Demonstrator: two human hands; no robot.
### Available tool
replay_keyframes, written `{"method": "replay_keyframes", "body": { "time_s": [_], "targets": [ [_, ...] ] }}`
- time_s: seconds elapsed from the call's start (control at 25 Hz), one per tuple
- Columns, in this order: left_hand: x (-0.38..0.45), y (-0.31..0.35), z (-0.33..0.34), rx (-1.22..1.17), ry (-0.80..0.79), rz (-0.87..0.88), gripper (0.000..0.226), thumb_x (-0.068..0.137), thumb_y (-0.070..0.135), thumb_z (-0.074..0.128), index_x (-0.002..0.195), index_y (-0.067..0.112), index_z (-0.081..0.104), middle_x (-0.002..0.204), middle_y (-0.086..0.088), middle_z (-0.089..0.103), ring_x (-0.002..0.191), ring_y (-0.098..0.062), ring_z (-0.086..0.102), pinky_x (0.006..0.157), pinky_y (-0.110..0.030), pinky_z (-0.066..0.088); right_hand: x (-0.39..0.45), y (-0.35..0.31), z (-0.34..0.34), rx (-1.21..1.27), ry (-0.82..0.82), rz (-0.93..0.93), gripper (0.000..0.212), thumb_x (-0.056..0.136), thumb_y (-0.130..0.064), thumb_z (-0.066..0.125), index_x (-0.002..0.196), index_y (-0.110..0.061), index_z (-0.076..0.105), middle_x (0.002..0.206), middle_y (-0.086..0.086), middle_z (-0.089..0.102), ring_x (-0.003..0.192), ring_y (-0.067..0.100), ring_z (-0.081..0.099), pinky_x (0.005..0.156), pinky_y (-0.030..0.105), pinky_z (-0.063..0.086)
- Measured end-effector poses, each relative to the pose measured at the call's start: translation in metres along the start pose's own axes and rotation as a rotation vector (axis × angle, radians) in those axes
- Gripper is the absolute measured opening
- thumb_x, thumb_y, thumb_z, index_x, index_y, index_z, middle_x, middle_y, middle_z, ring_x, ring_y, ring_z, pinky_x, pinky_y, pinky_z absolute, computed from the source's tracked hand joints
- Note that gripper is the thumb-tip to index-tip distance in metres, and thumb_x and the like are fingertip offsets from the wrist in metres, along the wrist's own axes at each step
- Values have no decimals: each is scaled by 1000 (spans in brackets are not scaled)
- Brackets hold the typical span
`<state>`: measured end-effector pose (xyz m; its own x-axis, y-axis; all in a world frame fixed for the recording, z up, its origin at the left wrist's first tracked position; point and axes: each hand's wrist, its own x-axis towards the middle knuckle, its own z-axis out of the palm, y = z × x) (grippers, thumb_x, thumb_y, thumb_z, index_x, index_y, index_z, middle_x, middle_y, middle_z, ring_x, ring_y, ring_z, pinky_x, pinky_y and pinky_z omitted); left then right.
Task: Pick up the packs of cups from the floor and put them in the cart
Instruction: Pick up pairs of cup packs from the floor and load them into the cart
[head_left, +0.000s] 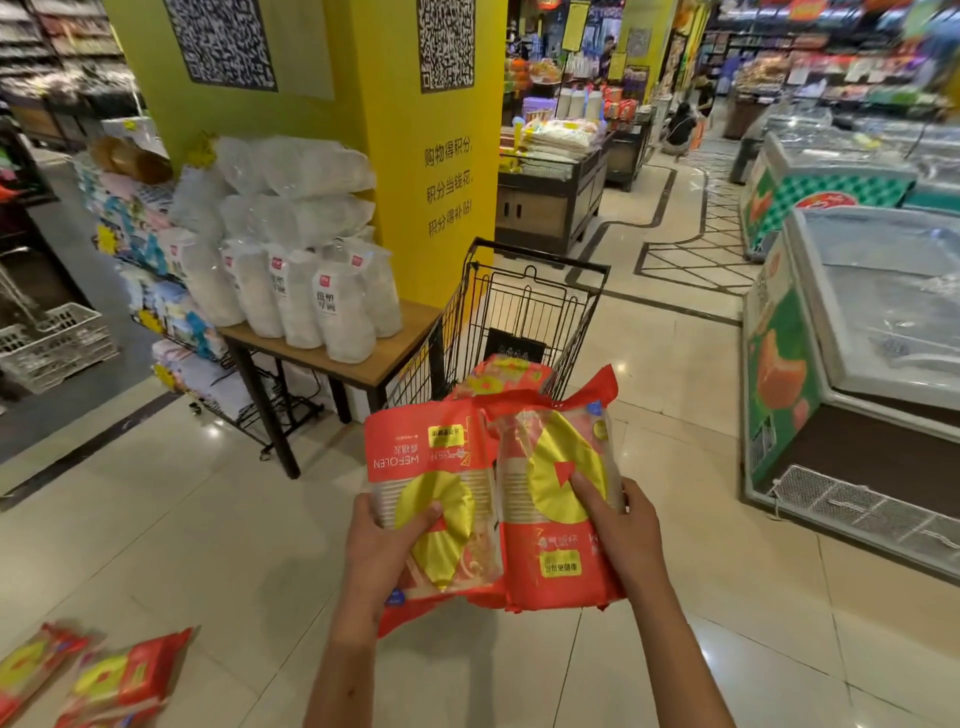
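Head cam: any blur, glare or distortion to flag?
Head view: the packs on the floor at bottom left are smeared by blur; ceiling lights glare off the floor tiles; wide-angle distortion bends the freezer at right; the two packs in hand and the cart read sharp.

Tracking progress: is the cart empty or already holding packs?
Not empty. A red pack already lies in the cart, beyond the two held ones.

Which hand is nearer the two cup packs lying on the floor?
Left. The left hand holds a pack directly right of the floor packs; the right hand is farther right.
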<state>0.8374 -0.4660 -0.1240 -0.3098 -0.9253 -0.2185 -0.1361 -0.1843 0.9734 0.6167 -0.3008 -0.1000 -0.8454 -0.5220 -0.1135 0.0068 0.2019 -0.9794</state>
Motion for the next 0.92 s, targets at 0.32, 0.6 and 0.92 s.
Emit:
{"method": "replay_keyframes", "body": {
  "time_s": [0.32,0.6,0.92],
  "targets": [
    [130,4,121,23,37,-30,66,63,28,96,114,17,54,105,-4,71,91,-23,72,78,-43,61,177,15,-10,7,-32,32,31,84,-52,75,101,-29,62,94,-3,74,70,5,74,56,21,54],
    [229,8,220,62,153,-103,90,41,54,98,114,23,58,104,-6,74,89,-28,75,75,-52,62,348,2,-15,-48,-154,63,33,85,-52,75,104,-28,64,94,-6,73,76,9,73,58,22,53],
    [318,9,276,21,322,-210,76,54,46,98,114,25,56,104,-1,73,89,-23,74,70,-44,62,500,14,41,-193,-339,59,40,80,-60,76,95,-24,68,84,-3,75,74,14,74,67,40,62]
  ]
}}
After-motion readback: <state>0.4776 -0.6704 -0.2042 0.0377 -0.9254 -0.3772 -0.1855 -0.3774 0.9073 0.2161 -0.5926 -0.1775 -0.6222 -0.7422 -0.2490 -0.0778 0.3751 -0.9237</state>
